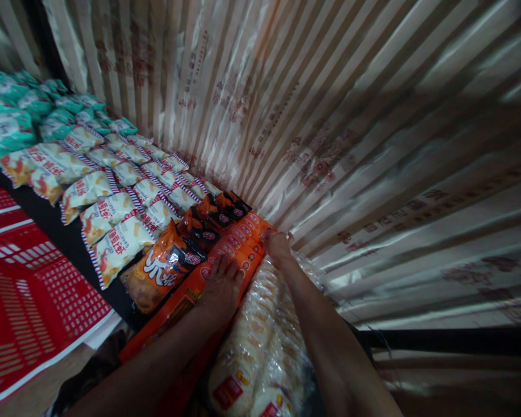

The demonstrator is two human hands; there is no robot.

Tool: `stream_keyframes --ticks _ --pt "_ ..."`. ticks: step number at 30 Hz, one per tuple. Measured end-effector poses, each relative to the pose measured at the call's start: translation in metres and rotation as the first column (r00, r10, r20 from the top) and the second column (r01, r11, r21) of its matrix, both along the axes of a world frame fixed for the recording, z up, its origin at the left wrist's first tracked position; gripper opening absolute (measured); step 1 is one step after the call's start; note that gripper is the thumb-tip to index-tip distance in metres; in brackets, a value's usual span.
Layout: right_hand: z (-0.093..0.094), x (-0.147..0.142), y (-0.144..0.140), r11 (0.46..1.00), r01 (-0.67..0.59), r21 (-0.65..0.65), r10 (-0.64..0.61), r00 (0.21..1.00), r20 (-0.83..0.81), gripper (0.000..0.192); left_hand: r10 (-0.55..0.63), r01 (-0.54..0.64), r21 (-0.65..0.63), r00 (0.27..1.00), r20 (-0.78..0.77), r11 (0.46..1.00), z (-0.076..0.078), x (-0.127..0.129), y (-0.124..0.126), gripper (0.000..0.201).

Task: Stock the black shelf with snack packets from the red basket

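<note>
Left hand (220, 284) flat, fingers spread open on orange packs (238, 243). Right hand (278, 246) at row's far end beside clear-wrapped cracker packs (260, 341); finger state unclear.

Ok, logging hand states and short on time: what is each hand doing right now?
Left hand: open, palm flat on the orange packets, gripping nothing.
Right hand: at the far end of the clear cracker packs; whether it grips cannot be told.
</note>
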State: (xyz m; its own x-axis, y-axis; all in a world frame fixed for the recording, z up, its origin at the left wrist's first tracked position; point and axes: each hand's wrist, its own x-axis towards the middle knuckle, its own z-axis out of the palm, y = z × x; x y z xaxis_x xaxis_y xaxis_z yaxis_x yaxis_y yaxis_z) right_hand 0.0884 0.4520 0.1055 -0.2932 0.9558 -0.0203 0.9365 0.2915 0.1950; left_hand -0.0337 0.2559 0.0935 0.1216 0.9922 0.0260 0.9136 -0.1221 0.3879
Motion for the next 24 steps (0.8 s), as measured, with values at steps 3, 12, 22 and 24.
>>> stream_keyframes --ticks 3,12,22,24 --pt "0.0003 -0.001 -0.0004 1.0 0.02 -0.005 -0.02 1.0 0.004 0.022 0.001 -0.001 0.013 1.0 0.007 1.0 -0.0017 0.0005 0.0007 0.042" --pt "0.0036 -0.0037 -0.0039 0.999 0.032 0.0 -0.032 0.999 0.013 0.027 0.012 -0.012 0.011 1.0 0.027 1.0 -0.0011 0.0003 -0.0001 0.042" --pt "0.0082 0.0009 0.001 0.998 0.048 -0.047 -0.052 0.996 -0.078 0.023 0.012 -0.012 0.03 1.0 0.008 0.999 -0.0044 0.002 0.0004 0.043" --pt "0.0099 0.0027 0.0011 0.999 0.043 -0.033 -0.046 0.993 -0.111 0.021 0.015 -0.015 0.039 1.0 0.001 0.999 -0.0045 0.0022 0.0001 0.043"
